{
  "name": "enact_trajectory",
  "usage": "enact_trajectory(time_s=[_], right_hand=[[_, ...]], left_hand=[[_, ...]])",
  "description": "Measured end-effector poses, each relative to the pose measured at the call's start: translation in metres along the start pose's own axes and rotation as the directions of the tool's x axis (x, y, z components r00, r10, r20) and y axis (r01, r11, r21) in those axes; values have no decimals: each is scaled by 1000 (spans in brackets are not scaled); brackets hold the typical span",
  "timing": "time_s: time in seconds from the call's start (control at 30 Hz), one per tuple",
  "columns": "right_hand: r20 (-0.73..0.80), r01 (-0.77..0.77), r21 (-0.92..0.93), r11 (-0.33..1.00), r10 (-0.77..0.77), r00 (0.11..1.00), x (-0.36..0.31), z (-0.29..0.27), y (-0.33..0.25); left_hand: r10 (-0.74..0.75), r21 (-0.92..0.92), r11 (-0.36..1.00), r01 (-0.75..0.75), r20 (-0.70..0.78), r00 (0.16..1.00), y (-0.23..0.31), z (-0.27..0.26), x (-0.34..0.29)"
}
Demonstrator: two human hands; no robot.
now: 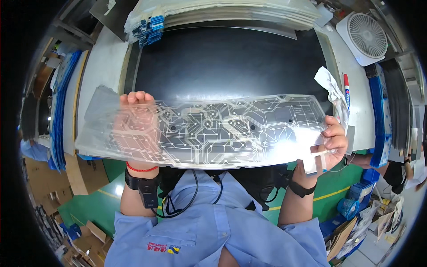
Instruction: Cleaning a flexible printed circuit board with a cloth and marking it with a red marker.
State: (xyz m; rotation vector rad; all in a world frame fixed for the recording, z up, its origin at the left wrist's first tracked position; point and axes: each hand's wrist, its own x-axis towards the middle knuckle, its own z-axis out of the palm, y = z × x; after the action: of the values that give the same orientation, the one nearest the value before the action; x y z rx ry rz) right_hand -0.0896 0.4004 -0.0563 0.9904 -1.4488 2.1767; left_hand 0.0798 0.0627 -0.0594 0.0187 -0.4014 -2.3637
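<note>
A clear keyboard membrane sheet (209,133), printed with pale circuit traces and dots, is held tilted in front of me above the table's near edge. Seen through its left part, my left hand (135,124) is behind the sheet, fingertips curled at the upper edge. At the left end the film is cloudy, and a loose translucent corner (100,104) sticks up. My right hand (334,139) is closed on the right end, where the short connector tail (310,165) hangs over the palm. Glare washes out the traces there.
Behind the membrane lies a black work mat (231,62). Stacked membrane sheets (231,13) with blue tails (151,30) line the far edge. To the right are crumpled white tissue (331,86), a red-capped marker (346,91) and a white fan (364,38). Cardboard boxes (86,171) stand left.
</note>
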Motion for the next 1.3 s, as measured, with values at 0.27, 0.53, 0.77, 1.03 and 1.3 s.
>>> enact_trajectory(time_s=[0.27,0.53,0.77,1.03,1.3], right_hand=[[-112,-19,-75,997,10,994,-2,-2,5],[-180,-31,-77,997,17,984,-5,-2,7],[-226,-82,-153,985,45,973,3,5,-3],[-187,-518,-22,855,506,842,16,19,-17],[-123,-616,-341,710,616,778,10,5,-31]], left_hand=[[-86,-79,990,118,328,941,13,-65,30],[-79,-167,978,128,271,959,13,-56,32],[37,175,984,-23,-73,997,0,16,-1],[499,699,648,-302,-91,862,6,26,-6],[252,753,-451,-480,623,741,-10,48,-20]])
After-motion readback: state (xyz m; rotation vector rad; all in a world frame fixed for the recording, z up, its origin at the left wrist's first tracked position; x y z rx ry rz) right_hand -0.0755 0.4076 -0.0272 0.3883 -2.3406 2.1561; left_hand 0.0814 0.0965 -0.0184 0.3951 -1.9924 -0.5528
